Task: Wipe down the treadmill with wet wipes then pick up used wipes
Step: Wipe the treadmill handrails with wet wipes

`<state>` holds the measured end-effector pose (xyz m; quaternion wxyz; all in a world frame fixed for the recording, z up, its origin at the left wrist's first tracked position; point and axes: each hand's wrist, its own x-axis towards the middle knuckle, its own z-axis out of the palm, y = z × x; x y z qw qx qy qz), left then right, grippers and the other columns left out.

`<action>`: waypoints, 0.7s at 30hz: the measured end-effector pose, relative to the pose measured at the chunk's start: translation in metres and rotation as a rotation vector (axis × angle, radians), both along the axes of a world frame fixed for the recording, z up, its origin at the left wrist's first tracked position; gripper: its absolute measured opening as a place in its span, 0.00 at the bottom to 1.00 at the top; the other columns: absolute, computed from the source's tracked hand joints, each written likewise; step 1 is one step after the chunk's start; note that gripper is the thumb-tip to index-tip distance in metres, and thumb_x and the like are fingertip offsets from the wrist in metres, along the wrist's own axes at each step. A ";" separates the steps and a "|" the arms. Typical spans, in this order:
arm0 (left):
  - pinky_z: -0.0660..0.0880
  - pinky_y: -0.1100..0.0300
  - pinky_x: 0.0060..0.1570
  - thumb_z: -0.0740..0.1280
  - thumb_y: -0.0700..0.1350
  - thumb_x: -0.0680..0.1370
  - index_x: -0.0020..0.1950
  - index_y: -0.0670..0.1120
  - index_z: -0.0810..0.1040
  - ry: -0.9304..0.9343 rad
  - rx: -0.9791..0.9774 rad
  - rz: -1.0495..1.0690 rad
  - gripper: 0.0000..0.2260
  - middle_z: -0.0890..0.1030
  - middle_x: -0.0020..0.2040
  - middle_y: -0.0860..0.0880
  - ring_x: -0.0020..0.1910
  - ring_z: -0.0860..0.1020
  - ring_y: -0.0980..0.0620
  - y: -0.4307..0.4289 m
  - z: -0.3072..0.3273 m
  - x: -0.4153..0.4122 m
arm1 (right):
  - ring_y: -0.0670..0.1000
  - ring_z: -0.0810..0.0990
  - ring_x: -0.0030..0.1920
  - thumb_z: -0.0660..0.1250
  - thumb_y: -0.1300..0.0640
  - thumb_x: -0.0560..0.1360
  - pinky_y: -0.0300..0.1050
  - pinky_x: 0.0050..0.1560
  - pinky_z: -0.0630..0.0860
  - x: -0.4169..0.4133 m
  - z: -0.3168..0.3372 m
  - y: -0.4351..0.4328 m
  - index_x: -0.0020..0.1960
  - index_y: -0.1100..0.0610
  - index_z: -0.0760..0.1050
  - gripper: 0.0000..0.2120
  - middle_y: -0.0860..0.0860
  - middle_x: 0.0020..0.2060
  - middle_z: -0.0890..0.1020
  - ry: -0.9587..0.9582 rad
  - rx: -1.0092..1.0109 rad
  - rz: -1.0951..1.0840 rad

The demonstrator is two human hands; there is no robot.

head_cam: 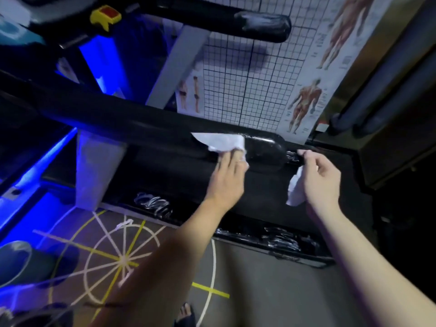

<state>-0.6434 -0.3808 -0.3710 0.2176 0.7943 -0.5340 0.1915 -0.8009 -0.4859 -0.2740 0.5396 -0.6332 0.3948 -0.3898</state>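
Note:
The treadmill's near black handrail (113,116) runs from the left to a glossy rounded end (266,147) at the centre. My left hand (230,171) presses a spread white wet wipe (220,141) against the rail just left of that end. My right hand (317,173) hovers to the right of the rail end and pinches a crumpled white wipe (296,187) that hangs down from its fingers. The second handrail (236,22) crosses the top of the view. The black treadmill deck (184,175) lies below the hands.
A grey upright post (96,166) stands left of my hands. A yellow safety key with a red button (107,16) sits at the top left. An anatomy poster with a grid (259,74) hangs behind. The floor (259,279) carries painted lines. A round bin (16,263) stands at lower left.

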 end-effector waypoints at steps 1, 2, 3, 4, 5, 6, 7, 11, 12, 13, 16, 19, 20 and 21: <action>0.74 0.50 0.55 0.57 0.37 0.79 0.55 0.39 0.77 0.024 0.030 -0.086 0.10 0.80 0.63 0.37 0.55 0.76 0.39 -0.007 0.002 -0.014 | 0.59 0.77 0.22 0.60 0.52 0.84 0.42 0.26 0.74 -0.001 -0.004 -0.007 0.53 0.54 0.81 0.12 0.58 0.22 0.78 0.032 -0.019 -0.002; 0.75 0.54 0.47 0.57 0.39 0.78 0.54 0.41 0.79 0.062 0.098 -0.146 0.12 0.82 0.62 0.41 0.51 0.77 0.43 -0.010 0.003 -0.026 | 0.53 0.81 0.28 0.61 0.51 0.84 0.42 0.32 0.77 -0.002 -0.009 -0.016 0.54 0.53 0.82 0.11 0.53 0.28 0.82 0.094 -0.060 -0.007; 0.75 0.55 0.43 0.57 0.39 0.77 0.55 0.42 0.80 0.052 0.188 -0.215 0.14 0.83 0.61 0.43 0.49 0.80 0.45 -0.012 0.000 -0.036 | 0.45 0.83 0.37 0.62 0.51 0.83 0.41 0.43 0.79 -0.004 -0.015 -0.028 0.56 0.52 0.82 0.11 0.48 0.37 0.86 0.169 -0.103 0.007; 0.77 0.54 0.46 0.57 0.38 0.76 0.55 0.42 0.81 -0.012 0.280 -0.290 0.15 0.83 0.60 0.44 0.50 0.82 0.44 -0.014 -0.002 -0.043 | 0.41 0.83 0.46 0.63 0.50 0.83 0.41 0.52 0.78 -0.005 -0.018 -0.037 0.59 0.51 0.82 0.12 0.45 0.46 0.86 0.232 -0.145 0.036; 0.76 0.52 0.56 0.57 0.36 0.75 0.56 0.41 0.81 -0.097 0.370 -0.381 0.16 0.82 0.60 0.43 0.55 0.82 0.43 -0.016 -0.007 -0.047 | 0.41 0.81 0.53 0.64 0.51 0.83 0.41 0.59 0.76 -0.006 -0.020 -0.045 0.61 0.52 0.82 0.12 0.44 0.52 0.85 0.275 -0.175 0.066; 0.70 0.51 0.68 0.56 0.36 0.74 0.58 0.40 0.80 -0.200 0.396 -0.444 0.18 0.81 0.63 0.41 0.62 0.80 0.42 -0.014 -0.008 -0.047 | 0.43 0.80 0.57 0.64 0.52 0.83 0.41 0.62 0.74 -0.006 -0.019 -0.050 0.62 0.53 0.82 0.12 0.44 0.55 0.84 0.296 -0.198 0.096; 0.62 0.50 0.77 0.56 0.36 0.73 0.61 0.39 0.80 -0.251 0.366 -0.401 0.20 0.79 0.67 0.39 0.69 0.76 0.42 -0.010 -0.008 -0.046 | 0.44 0.80 0.58 0.64 0.53 0.83 0.40 0.63 0.73 -0.006 -0.016 -0.053 0.62 0.54 0.82 0.12 0.45 0.55 0.83 0.302 -0.209 0.123; 0.64 0.50 0.75 0.58 0.33 0.80 0.60 0.37 0.79 -0.069 0.074 -0.010 0.13 0.74 0.73 0.36 0.73 0.69 0.36 0.023 0.006 -0.036 | 0.41 0.79 0.52 0.63 0.50 0.83 0.38 0.56 0.71 0.000 -0.002 -0.058 0.58 0.51 0.83 0.12 0.42 0.49 0.83 0.241 -0.116 0.125; 0.69 0.48 0.70 0.55 0.36 0.83 0.59 0.36 0.79 -0.052 0.000 0.071 0.13 0.75 0.70 0.35 0.69 0.72 0.33 0.033 0.010 -0.034 | 0.40 0.79 0.49 0.63 0.49 0.82 0.38 0.54 0.71 0.003 -0.001 -0.058 0.57 0.50 0.84 0.12 0.41 0.46 0.83 0.225 -0.078 0.123; 0.73 0.46 0.65 0.50 0.38 0.85 0.56 0.35 0.78 -0.010 -0.062 0.165 0.17 0.76 0.65 0.33 0.63 0.75 0.30 0.040 0.019 -0.035 | 0.39 0.79 0.44 0.63 0.47 0.82 0.37 0.50 0.73 0.006 -0.001 -0.058 0.55 0.50 0.84 0.13 0.40 0.42 0.83 0.208 -0.029 0.122; 0.75 0.41 0.61 0.51 0.33 0.84 0.54 0.31 0.75 0.141 -0.306 0.364 0.13 0.75 0.56 0.31 0.58 0.76 0.26 0.040 0.046 -0.032 | 0.45 0.81 0.36 0.63 0.45 0.83 0.38 0.39 0.77 0.014 0.002 -0.052 0.55 0.54 0.83 0.16 0.46 0.35 0.83 0.066 0.283 0.168; 0.64 0.39 0.76 0.51 0.36 0.85 0.53 0.36 0.74 0.176 -0.236 0.248 0.12 0.74 0.66 0.27 0.74 0.67 0.28 0.014 0.066 -0.025 | 0.49 0.82 0.35 0.62 0.44 0.83 0.41 0.40 0.79 0.014 0.007 -0.048 0.54 0.55 0.82 0.16 0.50 0.35 0.83 -0.018 0.474 0.223; 0.62 0.41 0.78 0.54 0.35 0.84 0.54 0.36 0.74 0.153 -0.196 0.166 0.09 0.73 0.69 0.28 0.76 0.65 0.31 0.002 0.064 -0.022 | 0.49 0.81 0.34 0.61 0.45 0.83 0.42 0.40 0.78 0.012 0.008 -0.048 0.55 0.55 0.81 0.17 0.50 0.35 0.82 -0.018 0.492 0.233; 0.63 0.42 0.77 0.58 0.33 0.82 0.54 0.36 0.74 0.134 -0.154 0.111 0.06 0.72 0.72 0.31 0.77 0.65 0.34 -0.010 0.063 -0.021 | 0.49 0.81 0.34 0.60 0.45 0.84 0.42 0.41 0.77 0.010 0.010 -0.048 0.56 0.56 0.81 0.18 0.51 0.36 0.82 -0.021 0.508 0.237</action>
